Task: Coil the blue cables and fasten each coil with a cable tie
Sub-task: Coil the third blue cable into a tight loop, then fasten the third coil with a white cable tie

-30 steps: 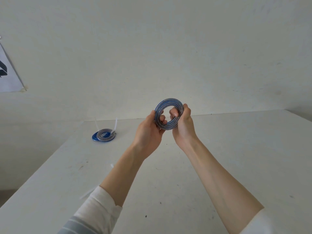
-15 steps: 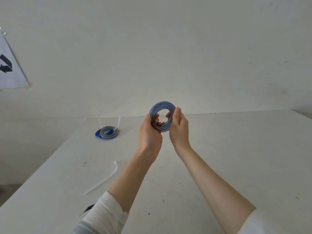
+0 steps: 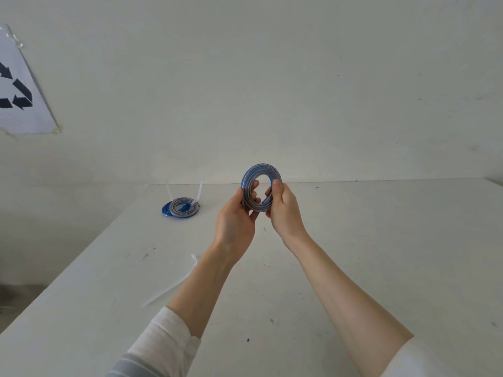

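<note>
Head-worn camera looks forward, slightly down, close over the table (image 3: 381,240).

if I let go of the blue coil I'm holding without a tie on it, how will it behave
The blue coil probably springs open: both the left hand and right hand grip it, and no tie shows on it. The loose cable tie lies curved on the table, so likely bendy.

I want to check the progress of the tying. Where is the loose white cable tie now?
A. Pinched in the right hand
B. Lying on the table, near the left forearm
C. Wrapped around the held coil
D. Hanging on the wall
B: the loose cable tie lies flat on the table, beside the left forearm, while both hands hold only the coil.
</note>
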A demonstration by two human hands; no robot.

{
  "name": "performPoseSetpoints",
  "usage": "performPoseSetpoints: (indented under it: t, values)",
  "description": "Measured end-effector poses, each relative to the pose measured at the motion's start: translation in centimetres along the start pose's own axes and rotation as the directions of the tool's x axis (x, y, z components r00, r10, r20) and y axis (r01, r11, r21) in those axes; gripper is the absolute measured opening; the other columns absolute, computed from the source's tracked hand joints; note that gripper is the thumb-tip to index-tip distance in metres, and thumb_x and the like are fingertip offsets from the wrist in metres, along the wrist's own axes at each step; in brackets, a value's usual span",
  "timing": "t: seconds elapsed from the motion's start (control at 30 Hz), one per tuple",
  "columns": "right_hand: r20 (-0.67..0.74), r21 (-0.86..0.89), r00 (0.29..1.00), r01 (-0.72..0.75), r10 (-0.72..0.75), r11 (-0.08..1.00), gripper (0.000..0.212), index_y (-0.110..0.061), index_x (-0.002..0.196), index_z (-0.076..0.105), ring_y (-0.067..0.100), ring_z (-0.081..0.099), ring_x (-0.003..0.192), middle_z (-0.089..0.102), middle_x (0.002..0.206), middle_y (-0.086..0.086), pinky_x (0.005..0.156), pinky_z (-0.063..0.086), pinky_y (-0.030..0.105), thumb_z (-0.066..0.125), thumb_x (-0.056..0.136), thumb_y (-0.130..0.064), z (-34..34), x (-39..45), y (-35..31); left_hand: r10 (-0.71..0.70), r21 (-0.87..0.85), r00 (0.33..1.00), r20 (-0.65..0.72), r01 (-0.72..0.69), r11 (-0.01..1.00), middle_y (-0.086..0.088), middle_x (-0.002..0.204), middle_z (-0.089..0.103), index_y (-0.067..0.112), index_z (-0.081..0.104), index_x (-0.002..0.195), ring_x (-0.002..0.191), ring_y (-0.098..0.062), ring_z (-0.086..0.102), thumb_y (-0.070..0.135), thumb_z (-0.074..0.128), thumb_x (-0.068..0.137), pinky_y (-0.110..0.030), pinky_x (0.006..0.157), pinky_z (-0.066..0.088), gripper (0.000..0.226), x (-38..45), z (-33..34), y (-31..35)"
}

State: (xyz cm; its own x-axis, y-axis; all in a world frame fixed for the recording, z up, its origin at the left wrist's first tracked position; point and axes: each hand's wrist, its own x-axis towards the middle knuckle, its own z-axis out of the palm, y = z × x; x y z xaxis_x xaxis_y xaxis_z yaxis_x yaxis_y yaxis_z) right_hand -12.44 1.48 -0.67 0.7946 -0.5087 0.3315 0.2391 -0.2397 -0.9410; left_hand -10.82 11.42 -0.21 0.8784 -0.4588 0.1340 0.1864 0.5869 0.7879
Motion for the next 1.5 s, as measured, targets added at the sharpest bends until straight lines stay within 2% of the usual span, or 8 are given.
performPoseSetpoints:
  t: [0.23,0.43,0.67,0.9,1.0,1.13,1.3,1.5]
  values:
    - [0.04,0.067,0.998,-0.06,0.057,0.996,0.04,-0.017,0.071,0.043,0.015,0.041,0.056,0.044,0.064,0.0,0.057,0.037,0.031,0.025,0.101,-0.037,0.7,0.1,0.6,-0.082,0.286,0.987,0.139,0.04,0.958,0.02,0.088,0.067,0.034,0.066,0.105,0.094,0.005,0.06,0.043,0.041,0.089,-0.031,0.087,0.028,0.031,-0.6,-2.1,0.2]
    - [0.184,0.155,0.973,-0.166,0.137,0.974,0.038,-0.017,0.073,0.044,0.013,0.041,0.057,0.048,0.075,0.008,0.052,0.034,0.022,0.026,0.101,-0.037,2.0,0.1,1.1,0.163,0.239,0.982,0.094,-0.181,0.954,0.006,0.088,0.066,0.011,0.063,0.092,0.114,-0.027,0.054,0.02,0.029,0.101,-0.036,0.099,0.039,0.037,-0.8,-2.8,0.0]
    - [0.246,0.188,0.957,-0.201,0.152,0.961,0.037,-0.017,0.075,0.045,0.007,0.042,0.053,0.05,0.064,-0.005,0.052,0.034,0.021,0.027,0.101,-0.037,2.9,0.0,1.7,0.114,0.258,0.983,0.146,-0.149,0.955,0.009,0.084,0.071,0.009,0.063,0.09,0.1,-0.015,0.061,0.016,0.03,0.1,-0.032,0.098,0.042,0.035,-1.4,-4.0,0.9]
    - [0.363,0.218,0.919,-0.244,0.153,0.945,0.041,-0.001,0.1,0.055,0.013,0.041,0.052,0.054,0.077,0.005,0.055,0.038,0.024,0.033,0.1,-0.036,2.9,0.4,2.3,0.101,0.317,0.978,0.184,-0.156,0.935,0.006,0.096,0.073,0.008,0.067,0.089,0.1,-0.007,0.064,0.013,0.035,0.099,-0.02,0.09,0.048,0.034,-1.3,-5.5,2.0]
    - [0.288,0.053,0.929,-0.256,0.231,0.965,0.036,-0.005,0.103,0.054,0.012,0.044,0.051,0.056,0.085,0.006,0.052,0.04,0.021,0.035,0.099,-0.036,3.3,0.1,3.1,0.138,0.422,0.986,0.095,-0.165,0.892,0.011,0.085,0.073,0.013,0.069,0.085,0.091,-0.003,0.063,0.013,0.041,0.097,-0.024,0.094,0.04,0.03,-0.9,-6.9,3.1]
    - [0.398,-0.386,0.914,0.085,0.083,0.918,0.018,-0.005,0.096,0.062,0.016,0.052,0.078,0.065,0.095,0.012,0.06,0.036,0.015,0.049,0.093,-0.018,4.9,-2.1,5.0,0.199,0.697,0.98,-0.004,-0.14,0.704,0.017,0.092,0.068,0.027,0.07,0.087,0.105,-0.01,0.056,0.02,0.049,0.095,-0.027,0.099,0.033,0.024,-0.2,-9.3,5.4]
    - [0.742,-0.421,0.665,0.56,-0.085,0.714,0.023,-0.013,0.113,0.062,0.023,0.051,0.105,0.055,0.113,0.01,0.088,0.043,0.034,0.051,0.092,-0.018,8.7,-6.4,5.7,0.163,0.796,0.985,-0.065,-0.047,0.603,0.011,0.1,0.067,0.016,0.068,0.107,0.11,-0.008,0.053,0.021,0.051,0.094,-0.016,0.091,0.031,0.021,0.1,-10.3,6.5]
    - [0.811,-0.375,0.544,0.765,-0.215,0.523,0.012,-0.003,0.098,0.056,0.028,0.049,0.093,0.046,0.109,0.013,0.064,0.043,0.037,0.047,0.089,-0.002,10.8,-8.1,5.6,0.107,0.805,0.99,-0.087,0.007,0.593,0.016,0.091,0.066,0.02,0.07,0.098,0.094,0.004,0.052,0.022,0.053,0.093,-0.011,0.082,0.03,0.019,-0.3,-10.4,6.4]
